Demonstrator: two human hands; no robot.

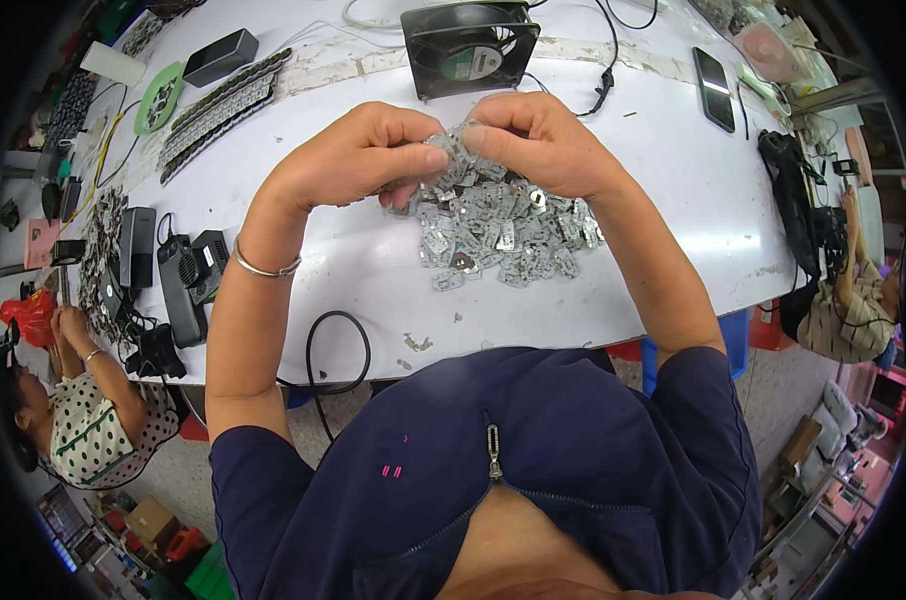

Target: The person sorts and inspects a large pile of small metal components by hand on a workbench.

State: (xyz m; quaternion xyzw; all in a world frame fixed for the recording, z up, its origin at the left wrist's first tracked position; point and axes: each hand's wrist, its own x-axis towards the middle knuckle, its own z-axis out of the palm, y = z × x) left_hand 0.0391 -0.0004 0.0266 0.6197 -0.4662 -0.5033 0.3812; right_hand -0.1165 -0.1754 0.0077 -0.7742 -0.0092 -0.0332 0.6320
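**Entry: metal strip worked over a parts heap**

Left hand (358,150) and right hand (538,140) meet at 12 o'clock of the heap (503,230), fingertips pinched on one strip (455,150) of small silver stampings held just above it. Both hands are clenched on that strip. Judgement: the work goes best with grips close together either side of one joint, over the heap so freed pieces drop among the rest.

Surroundings: white table (673,170); fan (470,45) at 12 o'clock beyond the hands; phone (714,88) at 2; stacked strips (218,110) at 10; black adapters (188,275) at 9; cable loop (338,350) at 7, at the table edge. Other people sit at far left and far right. Nothing lies between hands and heap.
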